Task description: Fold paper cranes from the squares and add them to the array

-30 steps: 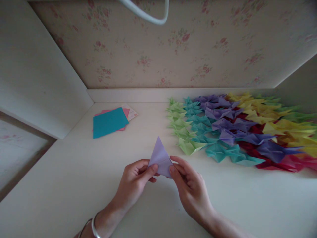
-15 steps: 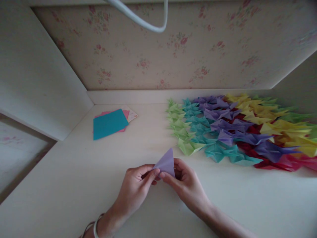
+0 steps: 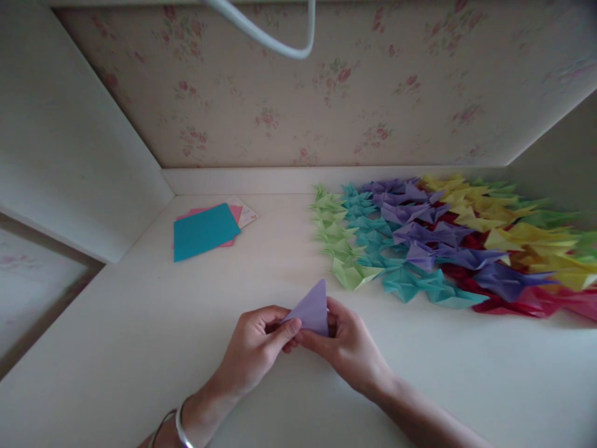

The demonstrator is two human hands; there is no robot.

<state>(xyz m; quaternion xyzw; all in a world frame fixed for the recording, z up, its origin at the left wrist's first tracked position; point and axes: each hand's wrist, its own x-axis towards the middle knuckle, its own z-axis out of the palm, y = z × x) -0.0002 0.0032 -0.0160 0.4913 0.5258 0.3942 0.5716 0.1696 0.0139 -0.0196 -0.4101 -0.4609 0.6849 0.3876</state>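
Note:
A sheet of purple origami paper [image 3: 311, 308], folded into a triangle, is between my two hands at the middle of the view, its point facing away from me. My left hand [image 3: 261, 341] pinches its lower left corner, thumb on top. On the other side my right hand [image 3: 347, 345] grips the lower right edge, the thumb along the bottom fold and the fingers behind the paper. Both thumbs come close together at the lower edge. The fingers under the paper are partly hidden.
Rows of folded paper cranes [image 3: 420, 239] in green, teal, purple, red and yellow cover the right back of the white table [image 3: 140, 348]. A small stack of coloured paper, teal sheet [image 3: 205, 231] uppermost, lies at the back left. Above hangs a white cable [image 3: 265, 38].
My right thumb has slid slightly left along the lower edge. The folded purple paper stays in both hands, nearly in the same place. The view has shifted a little.

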